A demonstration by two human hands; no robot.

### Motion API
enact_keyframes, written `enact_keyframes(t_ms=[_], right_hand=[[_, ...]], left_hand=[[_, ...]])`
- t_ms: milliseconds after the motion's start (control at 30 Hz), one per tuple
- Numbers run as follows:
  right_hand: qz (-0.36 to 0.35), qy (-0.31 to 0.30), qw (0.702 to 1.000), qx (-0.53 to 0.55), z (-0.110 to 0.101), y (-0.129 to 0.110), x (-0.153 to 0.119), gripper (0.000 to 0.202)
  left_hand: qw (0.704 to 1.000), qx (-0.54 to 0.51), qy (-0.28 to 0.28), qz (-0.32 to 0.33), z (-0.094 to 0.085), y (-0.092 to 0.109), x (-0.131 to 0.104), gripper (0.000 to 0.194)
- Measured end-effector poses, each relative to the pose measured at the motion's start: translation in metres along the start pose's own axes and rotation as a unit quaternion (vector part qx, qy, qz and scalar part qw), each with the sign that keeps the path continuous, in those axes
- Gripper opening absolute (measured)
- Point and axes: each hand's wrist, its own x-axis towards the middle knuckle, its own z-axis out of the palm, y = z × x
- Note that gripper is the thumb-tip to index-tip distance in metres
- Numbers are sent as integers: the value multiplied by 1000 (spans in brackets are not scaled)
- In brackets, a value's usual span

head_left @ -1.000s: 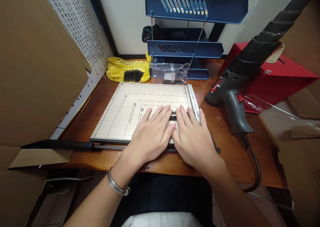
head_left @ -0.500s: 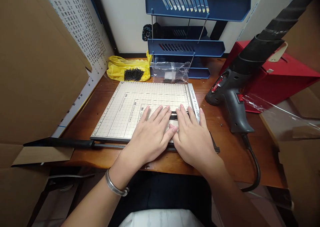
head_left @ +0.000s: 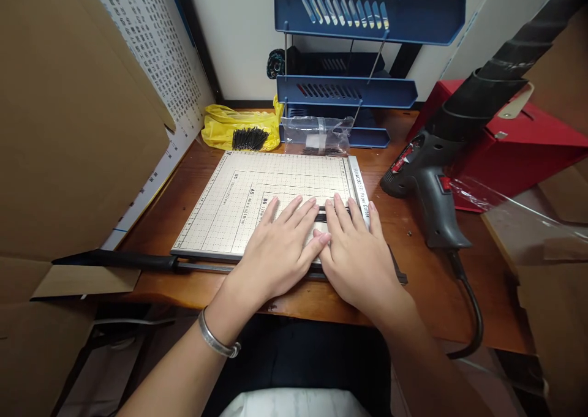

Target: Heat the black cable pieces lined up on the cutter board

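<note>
Both my hands lie flat, palms down, side by side on a cream paper cutter point(head_left: 215, 202) printed with a grid. My left hand point(head_left: 282, 245) has its fingers stretched out over the board's lower middle. Close to the white ruler edge point(head_left: 359, 187), my right hand point(head_left: 356, 248) also has its fingers extended. Thin black strands point(head_left: 320, 218) show in the gap between the hands and run under the fingers; most of their length is hidden. The tips of the two thumbs meet or nearly meet. The cutter's black handle point(head_left: 138, 261) lies low along the front left.
Behind the cutter are a yellow bag point(head_left: 220, 123) with short black pieces point(head_left: 250, 139) and a clear plastic bag point(head_left: 316, 132). A blue rack point(head_left: 340, 89) stands at the back. On the right are a heat gun point(head_left: 432, 184) and red box point(head_left: 523, 147); cardboard point(head_left: 68, 129) rises left.
The whole view has shifted slightly, so everything appears a little further right. Both hands keep nearly the same flat pose on the cutter.
</note>
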Motion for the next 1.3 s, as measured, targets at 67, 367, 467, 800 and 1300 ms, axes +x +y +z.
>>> enact_keyframes(t_ms=[67, 367, 467, 800, 1300], right_hand=[[-1, 3, 1000, -1, 1, 0, 0, 66], [0, 19, 1000, 2, 3, -1, 0, 66], [1, 21, 1000, 4, 4, -1, 1, 67], [0, 18, 1000, -7, 4, 0, 1, 66], [4, 14, 1000, -16, 5, 0, 1, 68]], left_hand=[[1000, 2, 0, 0, 0, 0, 0, 65], [1000, 20, 7, -13, 1, 1, -3, 70], [999, 33, 24, -33, 1, 2, -4, 73], [1000, 29, 1, -3, -2, -1, -1, 74], [1000, -1, 18, -21, 1, 0, -15, 77]])
